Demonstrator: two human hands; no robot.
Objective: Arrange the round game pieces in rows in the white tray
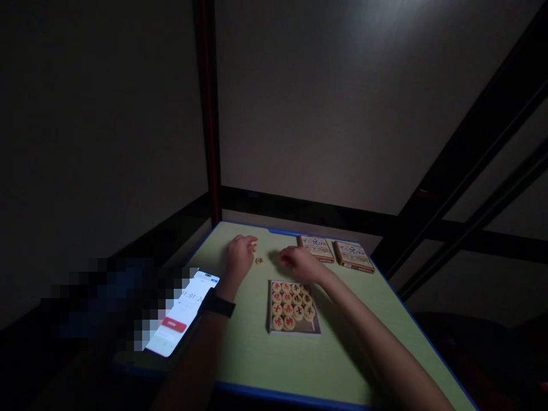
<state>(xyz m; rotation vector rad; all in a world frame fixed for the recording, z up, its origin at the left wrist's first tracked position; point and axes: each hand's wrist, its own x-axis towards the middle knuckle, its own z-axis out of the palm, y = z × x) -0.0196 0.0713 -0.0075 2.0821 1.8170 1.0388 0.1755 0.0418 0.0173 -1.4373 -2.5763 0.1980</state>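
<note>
My left hand (241,255), with a dark band on its wrist, is closed over the far left of the table, and pale round Chinese chess pieces (254,246) show at its fingertips. A single Chinese chess piece (259,261) lies on the table just right of that hand. Across from it, my right hand (302,264) hovers with its fingers curled in; what they hold, if anything, is hidden. Below my right hand sits a shallow box (309,326) with rows of round pieces (287,297) marked in red and dark characters. Its near right corner shows bare.
Two printed boxes (317,249) (354,256) lie along the far right of the green table (257,354). A lit phone (182,314) showing a timer is at the left edge, beside my left wrist. Walls (308,114) stand close behind the table.
</note>
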